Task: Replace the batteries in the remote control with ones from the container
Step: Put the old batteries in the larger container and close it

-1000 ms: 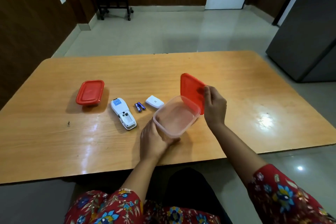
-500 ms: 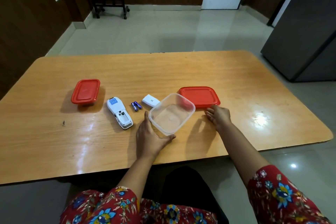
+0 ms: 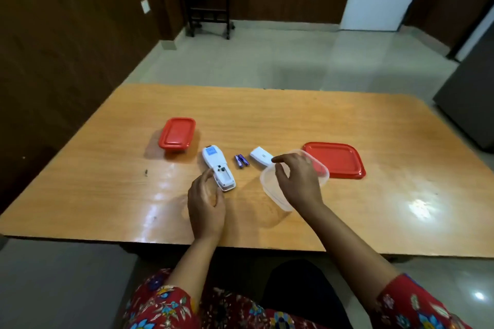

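A glossy wooden table (image 3: 374,208) with rounded corners is carrying everything. The remote (image 3: 217,167) is lying near the middle, back side up, a white plastic body with rounded ends and a blue label on the far end; its battery bay is standing open. The left hand (image 3: 205,205) is resting just beside the near end of the remote, fingers loosely curled, fingertips touching or almost touching its edge, I cannot tell which; it is not gripping anything. Two small cylindrical batteries (image 3: 242,160), blue-purple, are lying side by side just right of the remote. Next to them a small white rectangular cover (image 3: 261,156) is lying flat. The right hand (image 3: 299,184) is gripping the far rim of a clear plastic box (image 3: 272,189), thin-walled and rectangular with soft corners, which is looking tilted. Its flat red lid (image 3: 339,159) is lying on the table just behind and to the right. A second container (image 3: 177,135), smaller and closed with a red lid, is sitting well left, beyond the remote.
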